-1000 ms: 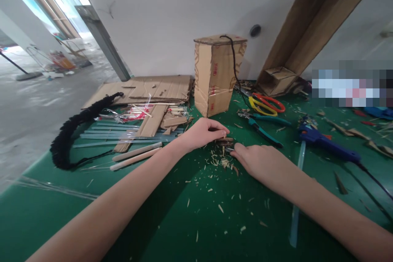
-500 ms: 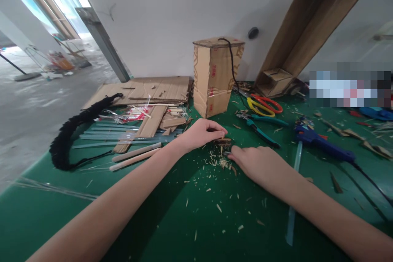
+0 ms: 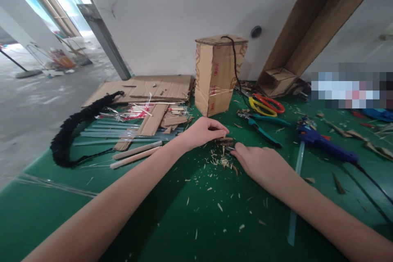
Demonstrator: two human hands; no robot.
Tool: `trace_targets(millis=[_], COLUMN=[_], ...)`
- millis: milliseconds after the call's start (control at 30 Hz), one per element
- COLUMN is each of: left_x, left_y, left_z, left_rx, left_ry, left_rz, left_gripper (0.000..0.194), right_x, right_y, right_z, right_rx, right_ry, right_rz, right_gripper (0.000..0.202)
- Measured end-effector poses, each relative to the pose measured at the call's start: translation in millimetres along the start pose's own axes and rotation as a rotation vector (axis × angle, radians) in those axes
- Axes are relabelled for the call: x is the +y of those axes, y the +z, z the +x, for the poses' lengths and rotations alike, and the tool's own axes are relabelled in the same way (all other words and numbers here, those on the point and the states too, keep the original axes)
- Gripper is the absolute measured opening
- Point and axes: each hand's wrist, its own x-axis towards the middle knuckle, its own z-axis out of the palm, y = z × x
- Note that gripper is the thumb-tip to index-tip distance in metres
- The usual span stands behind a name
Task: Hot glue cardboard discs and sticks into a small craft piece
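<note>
Near the middle of the green table (image 3: 172, 225), my left hand (image 3: 205, 133) pinches a thin pale wooden stick (image 3: 224, 135), which stands over a small brown cardboard piece (image 3: 225, 141). Just to the right, my right hand (image 3: 250, 157) is closed on a small grey blade (image 3: 230, 148), its tip close to the stick's lower part. Most of the blade is hidden by the fingers. Pale wood shavings (image 3: 225, 162) lie below both hands. Behind them stands a tall cardboard box (image 3: 216, 77) with a black cord on top.
Teal pliers (image 3: 260, 129), scissors (image 3: 265, 105) and a blue glue gun (image 3: 328, 143) lie at the right. Clear glue sticks (image 3: 101, 134), wooden dowels (image 3: 138, 157), cardboard (image 3: 159, 86) and a black fuzzy strip (image 3: 66, 139) are at the left. A person is blurred out at far right.
The view has shifted slightly. My left hand keeps its pinch on the stick, and the blade in my right hand shows a little more beside the stick.
</note>
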Motion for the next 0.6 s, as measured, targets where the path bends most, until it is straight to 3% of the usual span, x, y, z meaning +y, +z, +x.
trace_targets(millis=[300,600], left_x=[-1.5,-0.8], left_y=[0.4,1.6], left_z=[0.7,-0.2], left_rx=[-0.016,0.003], left_ry=[0.013,0.024], left_rz=[0.016,0.028], left_gripper=[0.025,0.024], right_x=[11.7,8.7], right_y=[-5.1,-11.6], right_z=[3.0,1.8], right_rx=[-0.052,-0.075], right_ry=[-0.162,-0.149], right_rz=[0.110,0.078], right_gripper=[0.036,0.038])
